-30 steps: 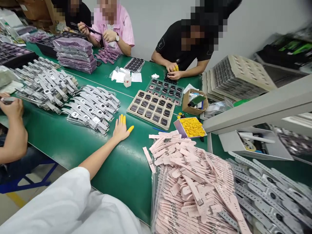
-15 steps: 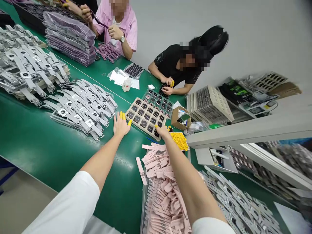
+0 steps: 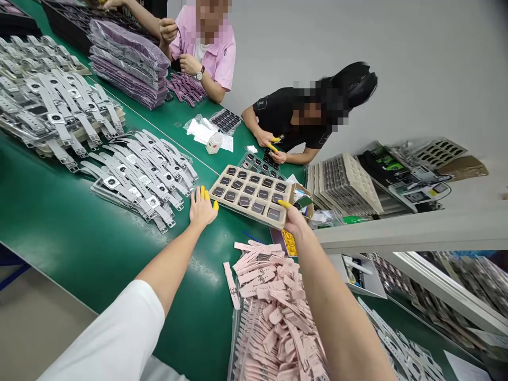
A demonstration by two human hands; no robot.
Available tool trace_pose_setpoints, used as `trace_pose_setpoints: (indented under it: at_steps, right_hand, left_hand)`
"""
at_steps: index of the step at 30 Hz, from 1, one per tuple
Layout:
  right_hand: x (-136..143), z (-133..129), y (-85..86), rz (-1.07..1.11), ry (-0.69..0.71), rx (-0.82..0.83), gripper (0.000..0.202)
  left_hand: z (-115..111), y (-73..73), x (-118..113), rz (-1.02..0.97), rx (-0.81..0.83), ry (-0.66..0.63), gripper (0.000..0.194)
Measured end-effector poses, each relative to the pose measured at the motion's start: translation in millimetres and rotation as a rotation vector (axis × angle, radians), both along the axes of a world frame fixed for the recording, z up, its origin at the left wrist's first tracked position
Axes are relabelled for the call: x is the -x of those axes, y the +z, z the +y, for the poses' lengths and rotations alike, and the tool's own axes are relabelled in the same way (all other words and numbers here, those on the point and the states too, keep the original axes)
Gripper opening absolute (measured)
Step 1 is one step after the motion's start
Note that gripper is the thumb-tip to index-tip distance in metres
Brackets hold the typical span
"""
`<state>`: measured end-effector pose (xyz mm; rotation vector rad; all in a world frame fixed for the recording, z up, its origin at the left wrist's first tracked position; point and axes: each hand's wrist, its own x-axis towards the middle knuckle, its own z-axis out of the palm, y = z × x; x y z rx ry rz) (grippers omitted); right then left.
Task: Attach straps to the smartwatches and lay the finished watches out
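From here I see the right hand (image 3: 296, 219) with its grip closed around the near right corner of a beige tray (image 3: 251, 212), thumb on top. The tray of dark square watch faces (image 3: 244, 201) is above the green worktop (image 3: 198, 291), partly hiding a box of yellow bits (image 3: 289, 243). The left hand (image 3: 202, 212), its grip released and fingers spread, is just beside the tray's left end, near white watches (image 3: 138, 174). Pink straps (image 3: 273, 301) lie in a heap closer to the wearer.

Most fingers of the right hand (image 3: 296, 223) are hiding beneath the beige tray (image 3: 246, 211); below the hand, pink straps (image 3: 273, 312) are running past the bottom edge.
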<state>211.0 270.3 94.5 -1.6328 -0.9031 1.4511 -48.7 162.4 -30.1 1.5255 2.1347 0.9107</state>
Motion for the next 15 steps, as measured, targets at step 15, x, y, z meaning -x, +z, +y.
trace_pose_setpoints:
  at_steps: [15]
  right_hand:
    - [28.4,-204.8,43.5,0.285,-0.323,-0.341,0.049]
  left_hand:
    - [-176.5,34.6,-12.7,-0.601,0.114,-0.100,0.056]
